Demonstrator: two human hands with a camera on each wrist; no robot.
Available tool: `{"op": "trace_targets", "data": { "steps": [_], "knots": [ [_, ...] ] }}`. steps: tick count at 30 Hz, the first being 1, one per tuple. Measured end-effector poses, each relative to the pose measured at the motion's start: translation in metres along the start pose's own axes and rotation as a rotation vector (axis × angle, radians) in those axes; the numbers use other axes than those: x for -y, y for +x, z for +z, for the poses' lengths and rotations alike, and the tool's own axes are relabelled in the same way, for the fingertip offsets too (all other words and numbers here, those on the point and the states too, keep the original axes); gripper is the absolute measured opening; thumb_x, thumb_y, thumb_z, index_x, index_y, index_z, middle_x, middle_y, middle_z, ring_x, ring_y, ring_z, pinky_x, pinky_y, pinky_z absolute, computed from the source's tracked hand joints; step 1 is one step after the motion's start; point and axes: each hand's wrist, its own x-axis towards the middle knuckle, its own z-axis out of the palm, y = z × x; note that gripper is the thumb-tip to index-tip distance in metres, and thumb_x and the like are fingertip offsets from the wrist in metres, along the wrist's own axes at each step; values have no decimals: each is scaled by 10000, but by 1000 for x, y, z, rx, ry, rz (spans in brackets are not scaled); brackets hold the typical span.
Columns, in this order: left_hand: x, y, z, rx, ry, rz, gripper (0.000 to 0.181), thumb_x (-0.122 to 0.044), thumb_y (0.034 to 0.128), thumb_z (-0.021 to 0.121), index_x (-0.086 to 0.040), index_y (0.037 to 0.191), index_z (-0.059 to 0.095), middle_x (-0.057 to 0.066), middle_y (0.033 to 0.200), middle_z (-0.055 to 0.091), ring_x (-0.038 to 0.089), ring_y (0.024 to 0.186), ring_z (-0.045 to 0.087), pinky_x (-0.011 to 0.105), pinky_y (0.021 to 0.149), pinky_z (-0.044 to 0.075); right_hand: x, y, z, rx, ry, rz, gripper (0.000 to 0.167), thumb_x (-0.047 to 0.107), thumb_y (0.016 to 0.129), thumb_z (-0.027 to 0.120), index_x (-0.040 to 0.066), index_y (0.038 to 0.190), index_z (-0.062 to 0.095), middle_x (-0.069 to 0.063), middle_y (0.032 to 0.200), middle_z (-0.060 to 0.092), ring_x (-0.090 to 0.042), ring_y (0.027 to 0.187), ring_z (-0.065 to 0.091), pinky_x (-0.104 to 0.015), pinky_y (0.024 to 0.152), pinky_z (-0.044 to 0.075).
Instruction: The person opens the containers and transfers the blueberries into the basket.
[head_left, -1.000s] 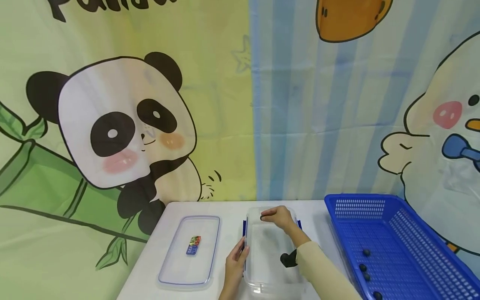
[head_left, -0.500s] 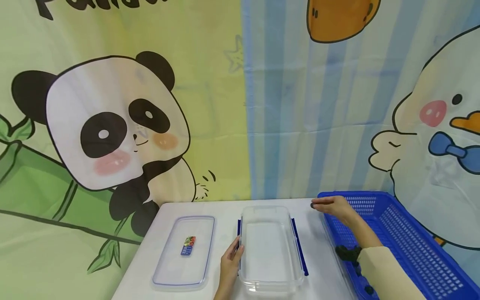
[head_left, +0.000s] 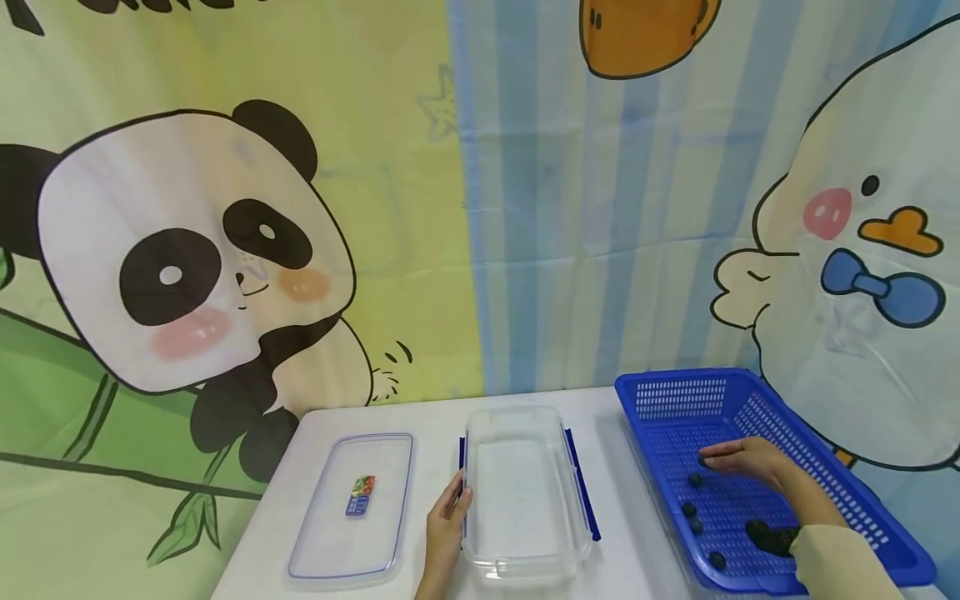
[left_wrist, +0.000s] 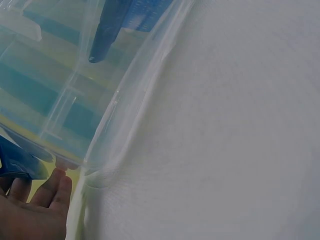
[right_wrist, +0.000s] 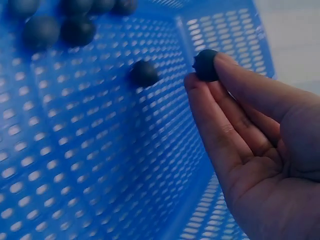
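Observation:
A blueberry [right_wrist: 206, 65] is pinched between the thumb and fingertips of my right hand [head_left: 757, 462], which is inside the blue plastic basket [head_left: 738, 374], above its floor. Several other dark blueberries [head_left: 688, 509] lie along the basket's left side; one loose blueberry [right_wrist: 144, 74] is close to the hand in the right wrist view. My left hand [head_left: 442, 529] rests against the left side of a clear plastic box [head_left: 525, 566], thumb by its rim. In the left wrist view, its fingertips touch the box near a blue latch [left_wrist: 20, 159].
Left of the box lies its clear lid [head_left: 348, 542], with a blue edge and a small colourful label. A blue latch [head_left: 582, 483] hangs along the box's right side. Behind the white table [head_left: 427, 417] hangs a curtain [head_left: 540, 250] with cartoon animals.
My right hand has moved right from over the box into the basket, carrying a small dark berry. The left hand stays at the box. The head view has turned slightly right.

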Motion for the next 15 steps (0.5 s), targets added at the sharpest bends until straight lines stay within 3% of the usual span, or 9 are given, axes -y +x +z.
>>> {"op": "trace_targets", "data": {
  "steps": [6, 15],
  "knots": [
    [2, 0, 1, -21, -24, 9, 433, -131, 892, 613, 36, 1277, 503, 194, 1323, 471, 333, 1240, 408, 148, 953, 383, -13, 5, 2, 38, 30, 65, 297, 42, 848, 634, -132, 1088, 611, -253, 1089, 619, -343, 1017, 599, -442, 854, 513],
    [1, -1, 8, -22, -28, -20, 430, -131, 894, 612, 28, 1279, 505, 188, 1326, 473, 331, 1245, 410, 173, 969, 381, -21, 3, 1, 60, -63, 166, 220, 41, 828, 648, -80, 1011, 665, -212, 1002, 656, -358, 973, 609, -501, 855, 489]
  ]
}}
